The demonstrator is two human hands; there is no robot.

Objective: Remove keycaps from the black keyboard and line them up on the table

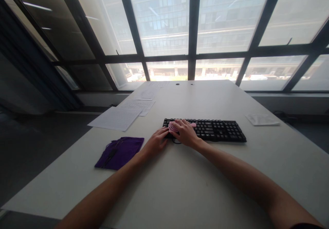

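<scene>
A black keyboard lies across the white table in front of me. On its left part rests a pink tool with a round, spiral-ringed head and a short handle that sticks out to the right. My right hand is closed over this tool, palm down, hiding its middle. At the keyboard's left end is my left hand, its fingers laid over the edge close beside the pink head and its thumb at the front side. A dark cable loop shows between the hands.
To the left of my forearm lies a purple drawstring pouch. Printed paper sheets spread along the left table edge. A small white packet sits at the right edge. Large windows stand behind the table, with a dark curtain at left.
</scene>
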